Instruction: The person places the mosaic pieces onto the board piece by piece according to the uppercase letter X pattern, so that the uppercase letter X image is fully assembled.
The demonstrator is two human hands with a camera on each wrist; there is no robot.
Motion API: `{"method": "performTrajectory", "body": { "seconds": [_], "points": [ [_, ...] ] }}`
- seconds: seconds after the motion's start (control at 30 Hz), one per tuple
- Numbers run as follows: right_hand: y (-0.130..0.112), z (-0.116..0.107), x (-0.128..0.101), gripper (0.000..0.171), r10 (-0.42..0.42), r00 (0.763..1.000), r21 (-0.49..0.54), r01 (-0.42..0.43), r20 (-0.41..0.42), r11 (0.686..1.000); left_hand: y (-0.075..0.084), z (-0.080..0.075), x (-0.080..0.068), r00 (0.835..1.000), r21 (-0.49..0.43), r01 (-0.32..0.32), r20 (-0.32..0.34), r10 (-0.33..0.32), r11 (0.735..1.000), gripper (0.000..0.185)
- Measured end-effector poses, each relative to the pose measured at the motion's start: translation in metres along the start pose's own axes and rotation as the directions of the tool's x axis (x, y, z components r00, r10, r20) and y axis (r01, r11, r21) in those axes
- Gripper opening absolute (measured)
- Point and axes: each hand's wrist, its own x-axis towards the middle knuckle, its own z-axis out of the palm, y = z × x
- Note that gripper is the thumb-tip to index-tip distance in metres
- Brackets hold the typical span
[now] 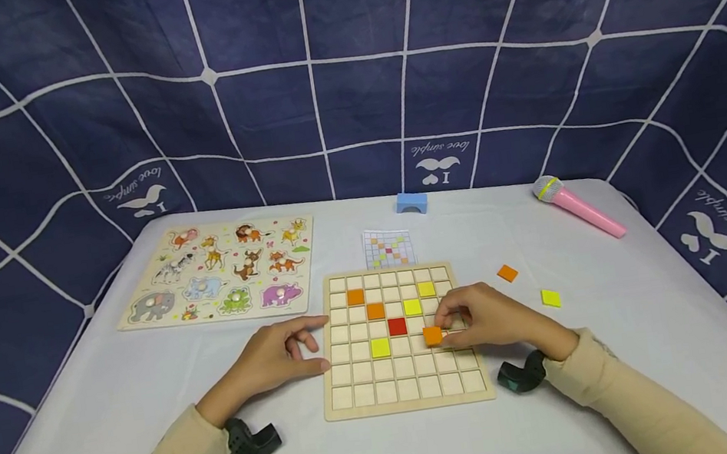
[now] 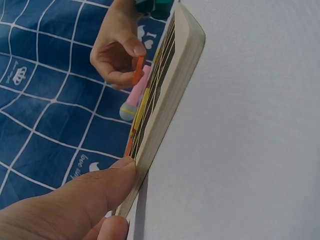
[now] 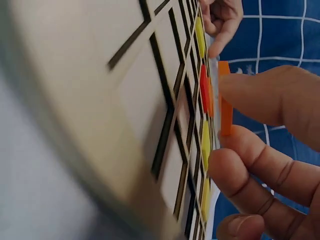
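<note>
A wooden grid board (image 1: 407, 389) lies flat in front of me. On it sit a red tile (image 1: 397, 326), two orange tiles (image 1: 355, 297) and three yellow tiles (image 1: 380, 348), placed in diagonal lines. My right hand (image 1: 487, 314) pinches another orange tile (image 1: 432, 336) between thumb and index finger, just over the board's right half. In the right wrist view that held tile (image 3: 226, 100) stands on edge, apart from the grid. My left hand (image 1: 277, 355) touches the board's left edge with spread thumb and index finger; its other fingers are bent.
Beyond the board lies a printed pattern card (image 1: 389, 248). A loose orange tile (image 1: 507, 273) and a yellow tile (image 1: 551, 298) lie to the right. Farther back are a pink toy microphone (image 1: 584, 210), a blue arch block (image 1: 412, 203) and an animal puzzle (image 1: 216, 271).
</note>
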Motion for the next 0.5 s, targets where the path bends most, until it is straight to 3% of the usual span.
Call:
{"method": "performTrajectory", "body": {
  "seconds": [0.5],
  "points": [
    [-0.013,0.008,0.015,0.019,0.027,0.998,-0.113,-0.020,0.057,0.993,-0.001,0.000,0.001,1.000,-0.009,-0.024,-0.005,0.024,1.000,0.067]
  ]
}}
